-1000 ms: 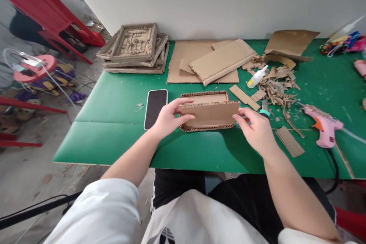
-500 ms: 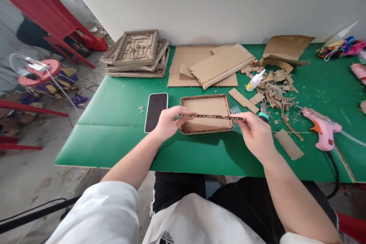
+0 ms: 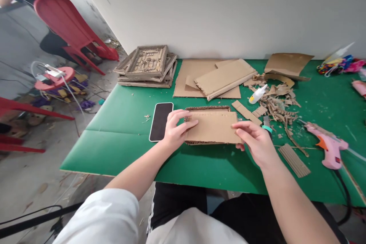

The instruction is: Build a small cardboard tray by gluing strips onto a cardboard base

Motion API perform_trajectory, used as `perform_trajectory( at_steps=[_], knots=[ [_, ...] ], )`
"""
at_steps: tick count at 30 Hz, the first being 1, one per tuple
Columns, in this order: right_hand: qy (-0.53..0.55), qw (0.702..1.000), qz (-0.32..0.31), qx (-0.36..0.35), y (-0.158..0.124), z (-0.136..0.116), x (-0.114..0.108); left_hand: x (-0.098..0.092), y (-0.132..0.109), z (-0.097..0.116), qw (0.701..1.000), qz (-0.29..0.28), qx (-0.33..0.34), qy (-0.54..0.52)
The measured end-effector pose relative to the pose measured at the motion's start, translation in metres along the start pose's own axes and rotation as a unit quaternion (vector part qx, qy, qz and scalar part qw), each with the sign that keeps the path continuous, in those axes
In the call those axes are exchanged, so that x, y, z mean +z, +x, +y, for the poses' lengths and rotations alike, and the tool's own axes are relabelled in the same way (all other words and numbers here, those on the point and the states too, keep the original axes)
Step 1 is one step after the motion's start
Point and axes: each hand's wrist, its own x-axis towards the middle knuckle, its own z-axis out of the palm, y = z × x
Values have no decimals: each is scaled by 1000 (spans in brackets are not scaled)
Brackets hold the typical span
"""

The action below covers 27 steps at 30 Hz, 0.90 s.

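Observation:
A flat rectangular cardboard panel (image 3: 213,127) lies tilted over a shallow cardboard tray (image 3: 208,108), whose corrugated far rim shows behind it. My left hand (image 3: 176,127) grips the panel's left end, thumb on top. At the right end, my right hand (image 3: 253,137) pinches the panel between thumb and fingers. Most of the tray's inside is hidden under the panel. A phone with a dark screen (image 3: 161,122) lies just left of my left hand.
Stacked cardboard frames (image 3: 148,65) stand at the back left, beside cardboard sheets (image 3: 225,78). To the right are a glue bottle (image 3: 257,94), torn scraps (image 3: 281,103), a corrugated piece (image 3: 294,160) and a pink glue gun (image 3: 331,148). A person is partly visible by a red chair (image 3: 63,19).
The panel, earlier seen edge-on above the tray, now shows its broad flat face and covers most of the tray. Both hands have turned with it. The view has shifted slightly.

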Motion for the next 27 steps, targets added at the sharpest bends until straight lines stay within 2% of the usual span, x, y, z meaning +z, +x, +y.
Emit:
perform_trajectory(
  at_steps=[3, 7, 11, 14, 18, 27],
  knots=[
    [46, 998, 48, 17, 4, -2, -3, 0, 0, -6, 999, -19, -42, 9],
    [101, 986, 125, -32, 17, 0, -13, -2, 1, -17, 992, -8, -124, -1],
    [72, 982, 159, -73, 25, 3, -17, -4, 1, -22, 983, -23, -182, -9],
    [41, 985, 155, -66, 25, 4, -15, -3, 0, -22, 978, -37, -202, -25],
    [13, 991, 119, -55, 24, 5, -11, -1, 0, -20, 974, -61, -212, -43],
    [-41, 996, 74, -24, 23, 9, -10, -3, 4, -14, 975, -57, -212, -36]
  ],
)
